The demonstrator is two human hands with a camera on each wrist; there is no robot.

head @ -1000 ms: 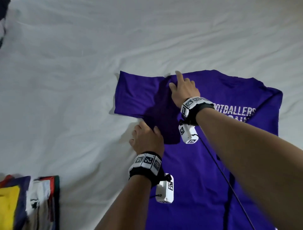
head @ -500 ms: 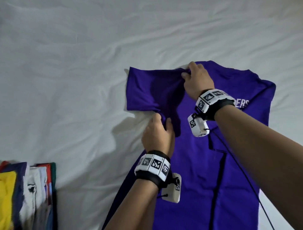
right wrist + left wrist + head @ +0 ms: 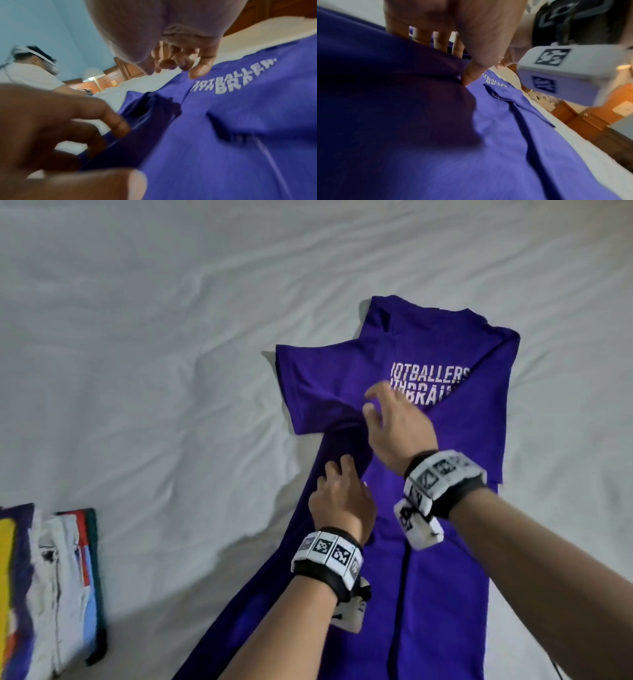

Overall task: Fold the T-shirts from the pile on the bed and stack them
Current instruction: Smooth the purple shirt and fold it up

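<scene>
A purple T-shirt (image 3: 479, 433) with white lettering lies lengthwise on the white bed sheet (image 3: 171, 371). Its left sleeve (image 3: 308, 378) sticks out flat to the left. My left hand (image 3: 337, 470) pinches the bunched left side edge just below the sleeve; in the left wrist view the left hand (image 3: 452, 60) has its thumb in front of a raised fold and its fingers behind it. My right hand (image 3: 373, 405) hovers over the shirt beside the lettering. The right wrist view shows the right hand (image 3: 173, 67) loosely curled, holding nothing.
A stack of folded shirts (image 3: 51, 594) in yellow, white, blue and green sits at the lower left of the bed. Wrinkled white sheet spreads to the left of and beyond the purple shirt. A wooden bed frame (image 3: 573, 115) and a lamp (image 3: 93, 77) lie past the mattress.
My right hand let go of the shirt's top edge near the shoulder and drew back toward the sleeve and lettering. My left hand kept its pinch on the side edge.
</scene>
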